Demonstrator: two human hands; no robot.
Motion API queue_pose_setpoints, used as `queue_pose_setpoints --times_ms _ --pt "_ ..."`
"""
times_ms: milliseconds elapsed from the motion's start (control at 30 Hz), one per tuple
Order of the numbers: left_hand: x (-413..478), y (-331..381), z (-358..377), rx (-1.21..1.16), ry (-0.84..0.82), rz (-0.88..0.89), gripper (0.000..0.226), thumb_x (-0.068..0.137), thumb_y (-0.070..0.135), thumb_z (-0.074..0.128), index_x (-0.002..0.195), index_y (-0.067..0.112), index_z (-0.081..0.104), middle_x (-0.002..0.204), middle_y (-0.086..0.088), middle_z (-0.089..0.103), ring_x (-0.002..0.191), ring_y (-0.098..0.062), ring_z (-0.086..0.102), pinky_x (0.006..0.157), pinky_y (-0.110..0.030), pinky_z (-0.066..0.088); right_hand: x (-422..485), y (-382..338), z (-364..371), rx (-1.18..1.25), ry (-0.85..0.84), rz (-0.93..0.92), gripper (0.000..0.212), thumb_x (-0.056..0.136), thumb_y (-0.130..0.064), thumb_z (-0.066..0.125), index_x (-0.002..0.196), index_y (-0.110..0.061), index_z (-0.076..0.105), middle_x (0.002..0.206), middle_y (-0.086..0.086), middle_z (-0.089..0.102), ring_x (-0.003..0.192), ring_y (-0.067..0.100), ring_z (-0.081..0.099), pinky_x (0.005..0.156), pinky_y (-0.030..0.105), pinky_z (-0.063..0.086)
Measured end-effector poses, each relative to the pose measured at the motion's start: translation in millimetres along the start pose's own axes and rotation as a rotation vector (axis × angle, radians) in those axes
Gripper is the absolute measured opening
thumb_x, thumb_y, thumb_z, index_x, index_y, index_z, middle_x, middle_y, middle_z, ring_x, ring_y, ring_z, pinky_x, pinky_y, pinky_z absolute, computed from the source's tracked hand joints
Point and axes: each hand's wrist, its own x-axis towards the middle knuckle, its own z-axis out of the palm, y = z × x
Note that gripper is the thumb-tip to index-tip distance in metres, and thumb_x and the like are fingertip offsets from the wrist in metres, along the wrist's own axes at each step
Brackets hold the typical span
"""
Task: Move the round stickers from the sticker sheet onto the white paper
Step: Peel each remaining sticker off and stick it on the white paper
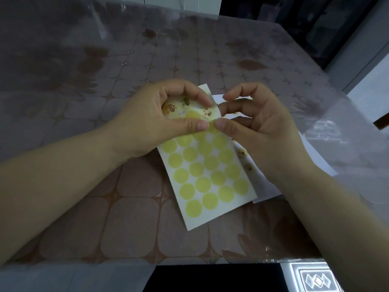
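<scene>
A white sticker sheet [207, 178] with several yellow round spots lies tilted on the table, its far end bent upward. My left hand [155, 121] grips that raised end, thumb under and fingers over. My right hand [256, 127] pinches at a round sticker [208, 113] with a small brown picture on the bent part, thumb and forefinger meeting at the sheet's edge. The white paper [315, 161] lies under my right hand, mostly hidden; two small pictured stickers [245, 160] show on it.
The table [126, 218] carries a pinkish patterned cloth under clear plastic. Its front edge runs along the bottom, its right edge slants at the upper right. A patterned floor mat [315, 279] shows below.
</scene>
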Motion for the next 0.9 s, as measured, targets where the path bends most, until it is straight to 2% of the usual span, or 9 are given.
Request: queue_pose_setpoints --times_ms 100,200,267,400,467,567,733,800,900 --pt "0.5 -1.9 0.0 0.177 0.097 0.052 0.024 0.059 0.049 0.074 0.083 0.045 0.070 0.106 0.016 0.054 0.103 0.006 0.054 0.092 -0.011 0.040 -0.4 -1.9 1.0 -0.004 0.007 0.009 0.033 0.078 -0.010 0.071 0.098 -0.030 0.054 0.085 0.000 0.070 0.077 0.035 0.066 0.081 0.049 0.051" --pt "-1.7 -1.1 0.9 0.343 0.176 0.113 0.028 0.061 0.056 0.070 0.089 0.050 0.069 0.119 0.018 0.047 0.122 -0.006 0.043 0.099 -0.011 0.031 -0.2 -2.9 1.8 0.026 0.015 0.036 0.035 0.079 -0.007 0.071 0.099 -0.031 0.055 0.082 0.000 0.068 0.074 0.025 0.064 0.084 0.047 0.051" --pt "-2.9 1.4 2.1 0.440 0.209 0.158 0.016 0.066 0.056 0.067 0.081 0.051 0.068 0.129 0.017 0.044 0.129 -0.016 0.036 0.107 -0.020 0.026 -0.6 -3.2 2.5 0.054 0.008 0.056 0.037 0.079 -0.004 0.070 0.099 -0.030 0.056 0.082 0.002 0.066 0.074 0.024 0.062 0.086 0.047 0.050" --pt "-3.7 4.5 3.9 0.537 0.225 0.237 0.019 0.074 0.052 0.064 0.091 0.045 0.063 0.136 0.012 0.044 0.129 -0.021 0.032 0.110 -0.053 0.022 -1.3 -4.4 3.7 0.061 0.004 0.073 0.040 0.078 -0.003 0.070 0.105 -0.029 0.056 0.082 0.002 0.069 0.076 0.026 0.064 0.082 0.040 0.053" --pt "-4.0 5.0 3.9 0.572 0.245 0.258 0.020 0.076 0.052 0.062 0.094 0.042 0.064 0.135 0.012 0.045 0.129 -0.019 0.031 0.108 -0.060 0.020 -1.1 -5.2 4.4 0.055 0.020 0.066 0.041 0.077 -0.004 0.071 0.105 -0.030 0.056 0.080 -0.002 0.071 0.076 0.022 0.066 0.082 0.036 0.053" --pt "-5.1 6.9 4.9 0.634 0.302 0.301 0.021 0.079 0.050 0.062 0.097 0.038 0.065 0.131 0.010 0.051 0.126 -0.021 0.033 0.106 -0.062 0.019 -0.9 -6.2 6.2 0.055 0.044 0.046 0.043 0.076 -0.005 0.072 0.108 -0.029 0.056 0.085 -0.002 0.070 0.082 0.025 0.069 0.086 0.040 0.055" --pt "-5.3 5.2 8.0 0.673 0.379 0.351 0.018 0.082 0.047 0.064 0.097 0.038 0.066 0.119 0.012 0.057 0.116 -0.017 0.034 0.103 -0.056 0.026 -0.3 -8.7 8.9 0.107 0.095 0.038 0.048 0.072 -0.018 0.069 0.117 -0.025 0.053 0.082 -0.003 0.072 0.083 0.014 0.070 0.081 0.027 0.055" --pt "-5.1 3.2 10.3 0.680 0.385 0.365 0.017 0.083 0.046 0.065 0.097 0.037 0.066 0.112 0.012 0.059 0.110 -0.018 0.037 0.098 -0.044 0.031 -0.1 -9.6 8.1 0.112 0.109 0.031 0.048 0.076 -0.013 0.069 0.119 -0.026 0.052 0.081 -0.004 0.073 0.085 0.012 0.070 0.083 0.024 0.053" --pt "-4.2 2.4 13.8 0.673 0.406 0.357 0.017 0.084 0.048 0.062 0.098 0.039 0.066 0.100 0.017 0.059 0.103 -0.012 0.036 0.092 -0.032 0.027 -0.8 -10.0 7.2 0.086 0.121 0.014 0.050 0.078 -0.010 0.069 0.122 -0.026 0.051 0.085 -0.003 0.074 0.089 0.010 0.069 0.085 0.023 0.052"
